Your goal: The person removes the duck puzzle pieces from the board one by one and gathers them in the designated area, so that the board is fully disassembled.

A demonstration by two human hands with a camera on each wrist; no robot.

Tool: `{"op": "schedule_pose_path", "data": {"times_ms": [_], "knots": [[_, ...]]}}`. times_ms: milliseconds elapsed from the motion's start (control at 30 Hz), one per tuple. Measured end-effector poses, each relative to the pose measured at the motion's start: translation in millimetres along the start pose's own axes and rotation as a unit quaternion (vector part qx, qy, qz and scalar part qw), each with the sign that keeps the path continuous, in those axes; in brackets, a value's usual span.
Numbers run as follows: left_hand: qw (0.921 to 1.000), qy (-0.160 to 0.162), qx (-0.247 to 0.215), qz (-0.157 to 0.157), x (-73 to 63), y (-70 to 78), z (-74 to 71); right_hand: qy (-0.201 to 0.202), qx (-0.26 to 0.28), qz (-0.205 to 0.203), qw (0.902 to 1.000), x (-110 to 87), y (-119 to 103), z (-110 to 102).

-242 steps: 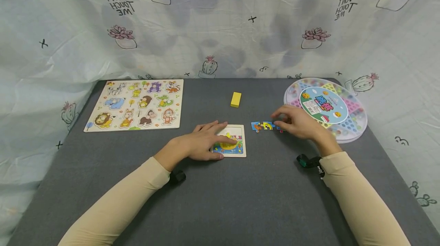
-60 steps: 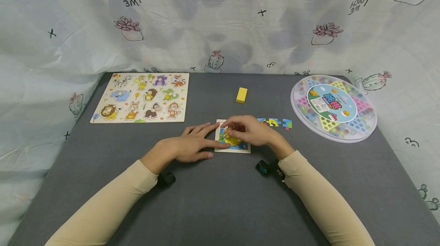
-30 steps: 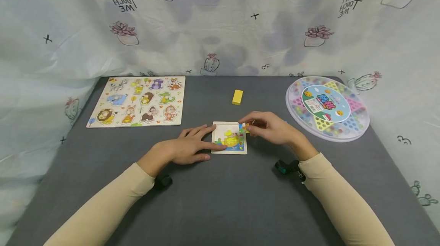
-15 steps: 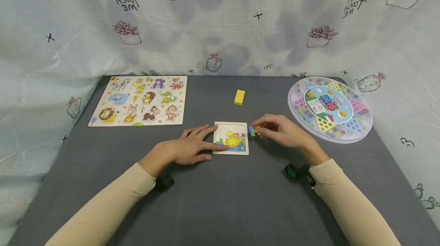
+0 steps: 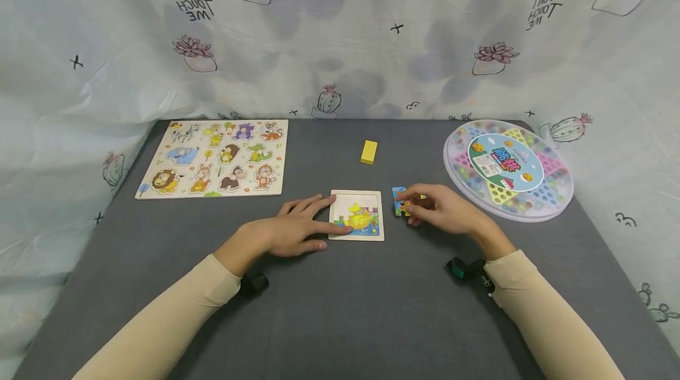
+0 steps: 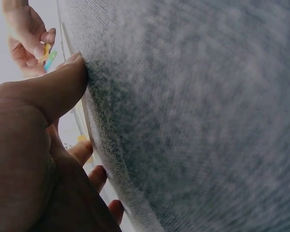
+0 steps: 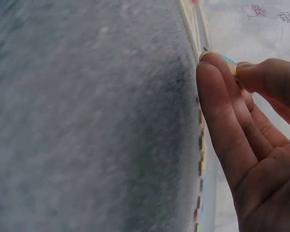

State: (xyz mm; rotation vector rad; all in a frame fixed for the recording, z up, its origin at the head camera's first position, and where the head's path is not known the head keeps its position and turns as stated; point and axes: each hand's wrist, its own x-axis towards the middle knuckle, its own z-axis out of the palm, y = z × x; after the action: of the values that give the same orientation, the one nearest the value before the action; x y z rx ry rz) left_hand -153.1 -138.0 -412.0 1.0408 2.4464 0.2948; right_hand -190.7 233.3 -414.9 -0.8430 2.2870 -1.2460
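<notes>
My left hand [image 5: 297, 226] lies flat with its fingers spread, and its index finger rests across the lower left of a small wooden jigsaw tray [image 5: 346, 199]. Inside the tray, fitted pieces form part of a yellow picture [image 5: 362, 219]; its upper left is bare wood. To the right, my right hand [image 5: 443, 209] pinches a blue-and-orange jigsaw piece [image 5: 398, 196] low over the table, partly behind its fingers. The right wrist view shows that piece [image 7: 230, 65] edge-on between thumb and fingertips. More loose jigsaw pieces [image 7: 202, 164] lie in a row beside this hand, mostly hidden from the head view.
A yellow block [image 5: 369, 152] stands behind the tray. At the back left lies a wooden animal puzzle board [image 5: 209, 185]. A round clear game case [image 5: 510, 170] with coloured beads is at the back right. A printed curtain [image 5: 340, 26] hangs behind the grey table [image 5: 340, 315].
My right hand has moved from over the tray to its right, carrying the piece and turning it. My left hand has stayed on the tray throughout.
</notes>
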Motion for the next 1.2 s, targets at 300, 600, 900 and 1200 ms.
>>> {"op": "schedule_pose_path", "data": {"times_ms": [300,600,900,1200], "knots": [[1.0000,0.000,-0.005,0.002,-0.7,-0.4,1.0,0.005,-0.021,0.014,0.9997,-2.7,6.5,1.6],[0.9999,0.001,-0.013,0.002,-1.2,0.4,0.8,0.030,-0.103,0.009,0.9942,-2.5,9.8,4.1],[0.9999,-0.001,-0.011,0.002,-0.7,-1.1,1.6,0.038,-0.145,0.001,0.9887,-0.5,5.5,8.8],[1.0000,0.003,-0.008,0.004,-0.8,-1.6,1.1,0.048,-0.197,0.009,0.9792,2.6,4.5,8.6]]}}
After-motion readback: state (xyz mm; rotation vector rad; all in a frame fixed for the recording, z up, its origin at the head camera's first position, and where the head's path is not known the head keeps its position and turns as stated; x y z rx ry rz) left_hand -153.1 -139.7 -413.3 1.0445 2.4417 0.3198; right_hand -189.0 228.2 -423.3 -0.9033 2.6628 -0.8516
